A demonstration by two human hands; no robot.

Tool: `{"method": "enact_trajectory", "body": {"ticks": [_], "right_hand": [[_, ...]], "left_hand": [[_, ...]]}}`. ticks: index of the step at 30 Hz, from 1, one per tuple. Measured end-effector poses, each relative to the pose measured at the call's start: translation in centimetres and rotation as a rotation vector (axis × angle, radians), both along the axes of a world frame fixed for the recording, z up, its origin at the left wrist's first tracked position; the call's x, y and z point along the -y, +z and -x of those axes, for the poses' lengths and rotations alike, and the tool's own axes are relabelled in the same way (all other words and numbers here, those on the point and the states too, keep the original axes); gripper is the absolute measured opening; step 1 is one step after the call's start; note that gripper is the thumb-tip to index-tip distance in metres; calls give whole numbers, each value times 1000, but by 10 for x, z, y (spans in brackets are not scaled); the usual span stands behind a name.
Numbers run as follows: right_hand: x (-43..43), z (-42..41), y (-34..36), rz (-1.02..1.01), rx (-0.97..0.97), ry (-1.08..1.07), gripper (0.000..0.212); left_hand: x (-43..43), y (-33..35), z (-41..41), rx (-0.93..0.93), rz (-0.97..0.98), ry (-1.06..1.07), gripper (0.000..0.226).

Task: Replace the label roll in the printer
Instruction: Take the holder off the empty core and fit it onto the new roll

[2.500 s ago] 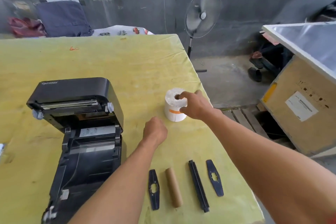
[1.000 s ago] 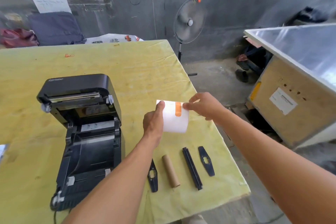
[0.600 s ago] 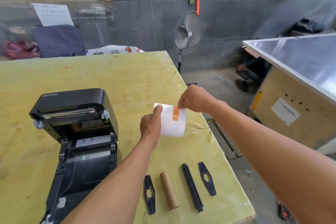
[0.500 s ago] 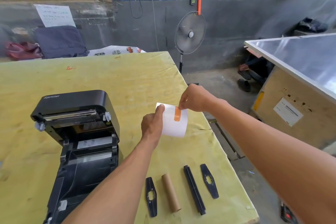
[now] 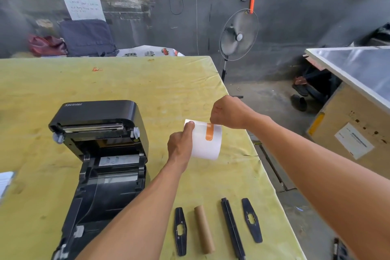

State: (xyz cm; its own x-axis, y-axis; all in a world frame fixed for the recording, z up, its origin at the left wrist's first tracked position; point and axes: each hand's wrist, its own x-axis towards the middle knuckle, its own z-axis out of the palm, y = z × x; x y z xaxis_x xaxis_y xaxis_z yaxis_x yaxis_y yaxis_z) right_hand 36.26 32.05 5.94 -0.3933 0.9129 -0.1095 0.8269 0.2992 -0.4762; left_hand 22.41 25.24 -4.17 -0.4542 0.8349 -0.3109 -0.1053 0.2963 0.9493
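A white label roll (image 5: 205, 148) with a strip of orange tape (image 5: 209, 132) is held above the yellow table (image 5: 147, 86). My left hand (image 5: 180, 145) grips the roll's left end. My right hand (image 5: 226, 113) pinches the top end of the orange tape at the roll's upper edge. The black label printer (image 5: 99, 154) stands at the left with its lid raised and its roll bay empty. In front lie an empty cardboard core (image 5: 204, 229), a black spindle bar (image 5: 232, 228) and two black side guides (image 5: 180, 231) (image 5: 251, 219).
The table's right edge runs close beside my right arm, with concrete floor below. A standing fan (image 5: 238, 35) is behind the table's far corner. A wooden crate with a metal top (image 5: 354, 112) stands at the right. White paper (image 5: 5, 181) shows at the left edge.
The roll was lifted from the table and turned on its side between both hands. My right hand has moved onto the orange tape's top end; the roll has barely moved in the last half second.
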Motion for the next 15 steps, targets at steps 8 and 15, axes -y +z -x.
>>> {"method": "enact_trajectory", "body": {"ticks": [8, 15], "right_hand": [[-10, 8, -12, 18, -62, 60, 28], [-5, 12, -12, -19, -47, 100, 32]], "left_hand": [[-3, -3, 4, -37, 3, 25, 53], [-4, 0, 5, -16, 42, 28, 54]]}}
